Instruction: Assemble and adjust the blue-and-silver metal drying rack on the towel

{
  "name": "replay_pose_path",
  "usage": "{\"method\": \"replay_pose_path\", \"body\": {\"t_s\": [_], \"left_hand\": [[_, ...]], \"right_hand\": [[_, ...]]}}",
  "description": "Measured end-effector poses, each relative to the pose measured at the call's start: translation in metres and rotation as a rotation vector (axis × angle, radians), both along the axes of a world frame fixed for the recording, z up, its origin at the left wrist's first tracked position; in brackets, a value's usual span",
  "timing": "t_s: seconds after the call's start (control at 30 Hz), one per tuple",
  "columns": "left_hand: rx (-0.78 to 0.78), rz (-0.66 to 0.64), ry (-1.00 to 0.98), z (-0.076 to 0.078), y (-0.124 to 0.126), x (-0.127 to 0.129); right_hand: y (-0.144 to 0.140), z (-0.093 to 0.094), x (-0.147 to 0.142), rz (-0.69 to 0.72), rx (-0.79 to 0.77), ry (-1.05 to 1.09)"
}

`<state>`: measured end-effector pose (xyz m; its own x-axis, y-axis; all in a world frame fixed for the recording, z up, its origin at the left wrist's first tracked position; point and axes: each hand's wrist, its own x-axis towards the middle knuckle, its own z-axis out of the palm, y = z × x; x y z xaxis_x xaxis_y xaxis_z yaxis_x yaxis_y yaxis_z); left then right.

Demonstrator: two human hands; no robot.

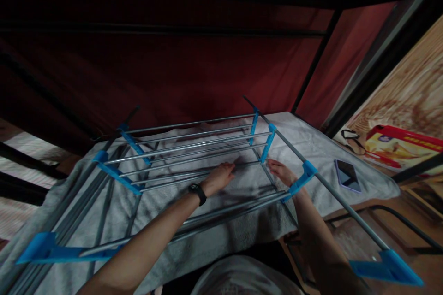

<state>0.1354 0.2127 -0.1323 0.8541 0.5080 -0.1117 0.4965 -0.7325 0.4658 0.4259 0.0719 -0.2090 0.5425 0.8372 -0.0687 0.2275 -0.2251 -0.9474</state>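
A folding drying rack (194, 145) with grey metal rods and blue plastic joints lies on a table covered by a grey towel (242, 235). My left hand (218, 178), with a black watch on the wrist, reaches between the rods and rests on one rod near the middle, fingers curled over it. My right hand (282, 171) sits at the rack's right side, close to a blue joint (300, 181), its fingers touching a rod there. Whether either hand fully grips a rod is hard to see in the dim light.
A phone (347, 175) lies face up on the towel at the right. A red and yellow box (401, 145) rests on the wooden floor beyond it. A dark red fabric wall with black poles stands behind the table.
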Motion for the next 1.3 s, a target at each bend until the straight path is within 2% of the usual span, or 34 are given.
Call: {"method": "replay_pose_path", "body": {"t_s": [0.1,0.17,0.3,0.53,0.63,0.8,1.0,1.17,1.3], "left_hand": [[0.048,0.001,0.094,-0.026,0.017,0.007],[0.083,0.021,0.158,-0.043,0.028,0.011],[0.083,0.049,0.186,-0.061,0.042,0.015],[0.03,0.033,0.142,-0.06,0.057,0.017],[-0.021,0.027,0.142,-0.059,0.064,0.016],[-0.064,0.054,0.141,-0.058,0.067,0.01],[-0.083,0.072,0.159,-0.052,0.064,0.0],[-0.09,0.103,0.161,-0.055,0.055,-0.003],[-0.093,0.136,0.147,-0.058,0.052,-0.005]], "right_hand": [[0.012,-0.001,0.013,0.142,-0.026,0.246],[0.016,-0.003,0.017,0.172,-0.017,0.355],[0.021,-0.01,0.012,0.243,-0.009,0.517],[0.022,-0.007,0.005,0.393,-0.005,0.457],[0.021,-0.002,0.004,0.409,-0.027,0.407],[0.018,0.006,-0.005,0.427,-0.029,0.445],[0.007,0.002,-0.018,0.35,-0.045,0.445],[0.006,0.0,-0.027,0.359,-0.005,0.468],[0.004,-0.001,-0.032,0.303,-0.029,0.445]]}}
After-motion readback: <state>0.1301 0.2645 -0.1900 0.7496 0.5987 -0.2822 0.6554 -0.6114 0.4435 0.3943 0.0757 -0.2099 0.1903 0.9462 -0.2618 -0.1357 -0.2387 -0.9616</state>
